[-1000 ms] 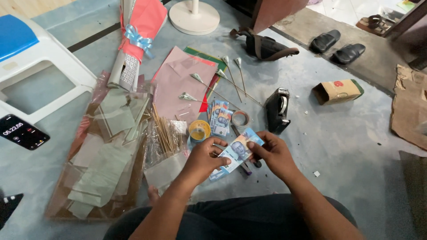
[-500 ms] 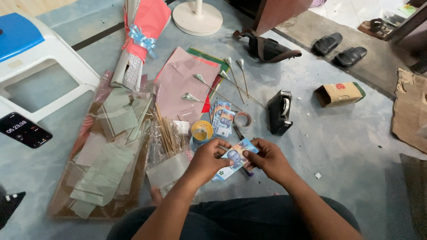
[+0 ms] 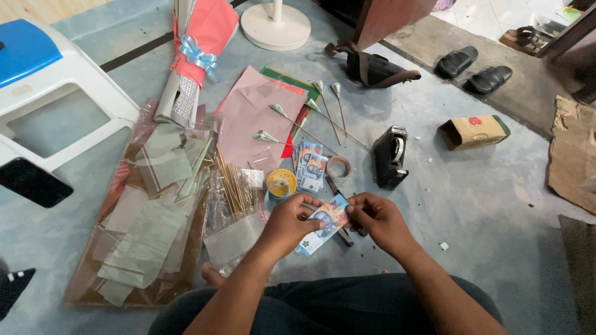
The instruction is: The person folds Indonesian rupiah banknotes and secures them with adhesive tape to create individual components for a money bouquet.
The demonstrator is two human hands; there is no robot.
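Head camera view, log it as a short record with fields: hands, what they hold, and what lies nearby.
left hand: pinches the left end of a blue banknote
right hand: pinches the note's right end
near items: yellow tape roll, banknote stack, black tape dispenser
left side: bundle of wooden skewers, clear plastic sheets
surface: grey floor

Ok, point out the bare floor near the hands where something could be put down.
Bare floor lies right of the right hand, between the black tape dispenser, the small cardboard box and the torn cardboard. Left of the left hand it is crowded: skewers, plastic sheets, tape roll.
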